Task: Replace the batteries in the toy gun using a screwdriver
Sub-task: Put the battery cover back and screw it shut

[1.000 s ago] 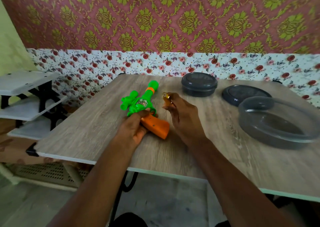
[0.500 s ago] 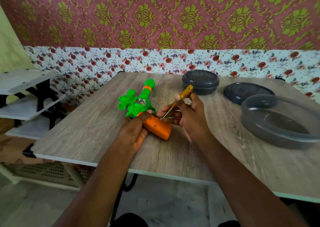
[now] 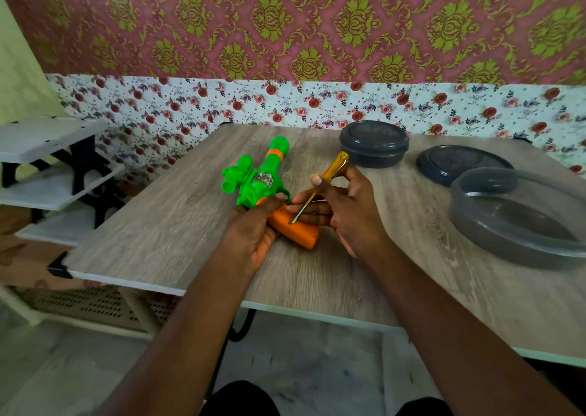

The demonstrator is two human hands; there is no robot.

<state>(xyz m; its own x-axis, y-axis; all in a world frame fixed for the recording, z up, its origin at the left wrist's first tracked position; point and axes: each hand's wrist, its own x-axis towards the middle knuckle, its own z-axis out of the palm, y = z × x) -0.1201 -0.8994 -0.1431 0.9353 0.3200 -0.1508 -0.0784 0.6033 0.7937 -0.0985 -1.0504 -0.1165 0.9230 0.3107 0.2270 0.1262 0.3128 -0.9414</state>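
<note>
While the left hand (image 3: pixel 250 234) grips the toy gun (image 3: pixel 260 184) lying on the table (image 3: pixel 158 231), the right hand (image 3: pixel 345 212) pinches the yellow screwdriver (image 3: pixel 326 171), its tip on the orange grip (image 3: pixel 299 233). The tip should sit squarely in the screw, with pressure along the shaft before turning and the gun braced against twisting.

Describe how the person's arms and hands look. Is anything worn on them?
Both arms are bare as far as the picture's lower edge, and no sleeves show. The left hand and the right hand wear no gloves. No ring, watch or bracelet is visible on the fingers or wrists that show.
</note>
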